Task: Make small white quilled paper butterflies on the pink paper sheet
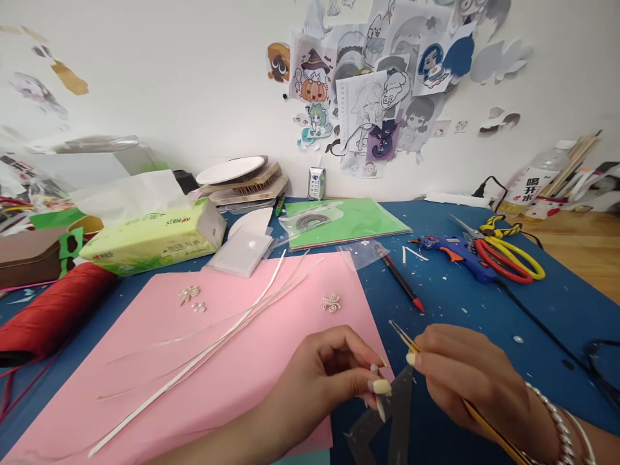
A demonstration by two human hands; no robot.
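My left hand (334, 371) pinches a small whitish piece (380, 408), perhaps a bit of paper strip, between thumb and fingertips; the fingers partly hide it. In my right hand (469, 368) is a slim gold tool with a thin tip, which looks like tweezers (404, 337). The tip points up and left, apart from the left hand's piece. A dark triangle ruler (401, 413) lies below the hands. On the pink paper (271, 323) are long white paper strips (194, 361), a curled white ornament (330, 303), another ornament (188, 295) and pearl-like beads (198, 307).
A black-and-red pen (404, 284), a blue glue gun (458, 255) with a cable, red-and-yellow scissors (504, 258) and pliers (501, 227) lie to the right. Behind are a green sheet (372, 223) and a tissue pack (155, 232). A red thread spool (53, 310) is at left.
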